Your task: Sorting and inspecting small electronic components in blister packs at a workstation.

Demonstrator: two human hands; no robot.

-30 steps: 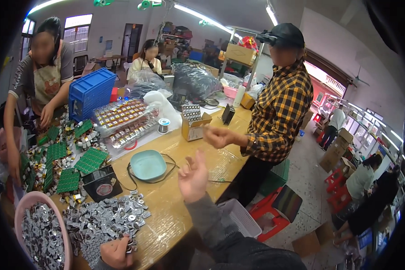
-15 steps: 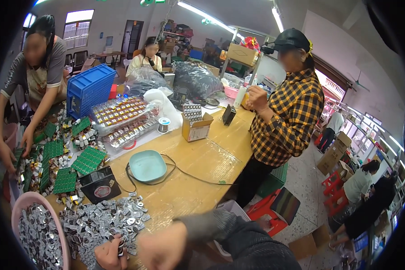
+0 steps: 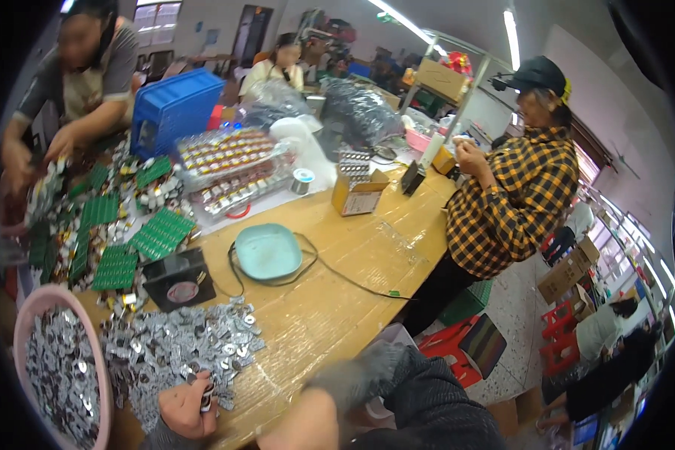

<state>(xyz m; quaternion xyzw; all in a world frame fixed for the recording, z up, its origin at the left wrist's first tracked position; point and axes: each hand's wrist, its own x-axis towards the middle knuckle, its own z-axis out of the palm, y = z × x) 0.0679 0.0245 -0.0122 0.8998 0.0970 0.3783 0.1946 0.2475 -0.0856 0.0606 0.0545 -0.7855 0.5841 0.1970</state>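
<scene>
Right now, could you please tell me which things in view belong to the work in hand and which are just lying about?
Apparently in the job: left hand, holding a small metal part; pile of grey parts; pink basin of similar parts.

Seemingly just lying about: teal dish; wire spool; blue crate.

- The right hand [image 3: 301, 424] is showing only as a blur, the lower edge cutting it off.
- The left hand [image 3: 185, 409] is covering much of a small part [image 3: 207, 399], seemingly metal.
- The lower edge is clipping the pink basin [image 3: 103, 375].
- The upper edge is cropping the head of the co-worker [image 3: 90, 90] at left.
- The dark right sleeve [image 3: 435, 397] is hiding much of a pale container [image 3: 400, 334].
</scene>
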